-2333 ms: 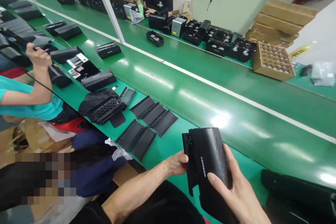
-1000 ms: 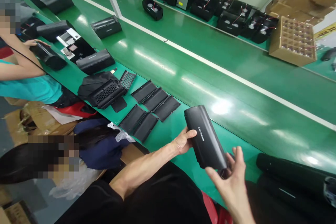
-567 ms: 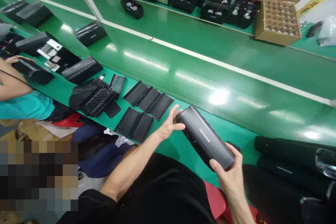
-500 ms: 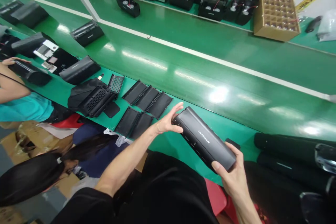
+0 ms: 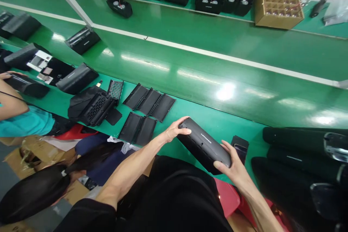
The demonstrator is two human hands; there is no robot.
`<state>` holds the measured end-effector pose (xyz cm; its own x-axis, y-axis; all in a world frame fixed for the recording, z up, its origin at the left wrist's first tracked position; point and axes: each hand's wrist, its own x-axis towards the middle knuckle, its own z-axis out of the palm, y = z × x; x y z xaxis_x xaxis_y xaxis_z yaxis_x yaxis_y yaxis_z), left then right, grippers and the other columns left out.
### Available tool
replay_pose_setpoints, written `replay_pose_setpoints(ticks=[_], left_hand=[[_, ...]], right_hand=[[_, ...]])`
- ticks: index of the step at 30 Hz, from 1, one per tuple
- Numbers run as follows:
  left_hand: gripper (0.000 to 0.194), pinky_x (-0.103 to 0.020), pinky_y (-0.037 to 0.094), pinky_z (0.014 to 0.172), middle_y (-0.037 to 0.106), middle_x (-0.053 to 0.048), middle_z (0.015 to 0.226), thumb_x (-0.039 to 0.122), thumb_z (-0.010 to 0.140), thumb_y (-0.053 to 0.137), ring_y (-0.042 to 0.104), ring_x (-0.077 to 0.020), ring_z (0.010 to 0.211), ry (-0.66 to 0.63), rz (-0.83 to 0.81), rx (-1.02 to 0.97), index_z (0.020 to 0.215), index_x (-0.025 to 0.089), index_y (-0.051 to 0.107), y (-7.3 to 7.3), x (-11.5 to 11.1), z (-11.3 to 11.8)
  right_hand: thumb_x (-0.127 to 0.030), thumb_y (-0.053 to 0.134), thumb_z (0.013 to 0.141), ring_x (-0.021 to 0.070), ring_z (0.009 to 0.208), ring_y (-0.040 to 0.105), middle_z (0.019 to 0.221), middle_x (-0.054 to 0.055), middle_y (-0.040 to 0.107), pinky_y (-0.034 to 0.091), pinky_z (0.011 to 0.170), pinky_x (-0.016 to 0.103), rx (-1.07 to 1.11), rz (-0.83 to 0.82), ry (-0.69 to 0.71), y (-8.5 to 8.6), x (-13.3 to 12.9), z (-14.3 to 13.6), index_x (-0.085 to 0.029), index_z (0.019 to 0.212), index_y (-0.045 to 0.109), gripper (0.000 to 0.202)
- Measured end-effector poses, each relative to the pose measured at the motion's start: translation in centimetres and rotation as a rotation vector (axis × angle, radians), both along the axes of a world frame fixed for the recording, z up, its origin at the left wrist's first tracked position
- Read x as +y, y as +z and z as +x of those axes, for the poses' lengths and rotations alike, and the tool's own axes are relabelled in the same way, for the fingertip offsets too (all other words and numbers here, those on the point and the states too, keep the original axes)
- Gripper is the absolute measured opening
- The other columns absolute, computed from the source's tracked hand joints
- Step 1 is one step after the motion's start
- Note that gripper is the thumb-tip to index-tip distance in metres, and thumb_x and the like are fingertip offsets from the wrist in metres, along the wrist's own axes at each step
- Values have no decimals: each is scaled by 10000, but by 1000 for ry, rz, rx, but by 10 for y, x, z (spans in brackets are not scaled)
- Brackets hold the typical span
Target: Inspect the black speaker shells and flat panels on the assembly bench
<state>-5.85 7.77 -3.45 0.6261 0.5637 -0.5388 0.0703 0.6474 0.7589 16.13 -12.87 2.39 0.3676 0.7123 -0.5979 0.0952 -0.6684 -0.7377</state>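
Observation:
A black speaker housing with white lettering is held at a slant above the near green bench. My left hand grips its upper left end, thumb over the top. Around the lower right end are the fingers and thumb of my right hand. Left of my left hand, several flat black panels lie in two rows on the bench. Beyond them sits a black perforated grille part. Just past my right hand is a small dark box-like object, partly hidden by it.
Large black cylindrical pieces crowd the right side. A person with dark hair is at lower left, and another person's arm is at far left. Across the green conveyor stand speaker units and a divided carton.
The housing has tipped and moved slightly left with both hands. My left hand has closed over its end. The camera view has shifted, and more of the small dark object shows.

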Motion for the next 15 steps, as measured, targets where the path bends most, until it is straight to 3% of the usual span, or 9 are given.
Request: replay_pose_setpoints(ticks=[2,8,13,15], left_hand=[[954,-462,392,1171,716,-90,1354,446,574,938,596,-351,1322,-35,-19,60,1455,236,639,-5,4,5],[637,-398,488,991,785,-108,1169,563,685,868,685,-333,1138,-257,-7,140,1188,184,775,-6,9,19],[617,-373,496,881,785,-101,1097,659,704,829,686,-330,1059,-360,54,242,1095,184,788,-3,18,22],[694,-382,495,900,764,-121,1180,703,684,836,668,-346,1120,-342,41,264,1145,188,773,-5,18,23]], right_hand=[[-637,846,737,356,1358,585,1496,139,603,477,1123,482,67,15,-30,-5,-2,-3,-243,1486,539,900],[-592,925,645,362,1144,712,1241,111,761,566,990,493,368,-15,-401,-15,-9,-26,-225,1280,687,771],[-533,940,660,347,1033,750,1268,107,757,588,939,520,489,-34,-446,-21,-17,-24,-234,1264,697,716],[-524,927,686,344,1035,752,1292,102,750,587,934,524,507,-27,-447,-24,-20,-21,-244,1267,696,685]])
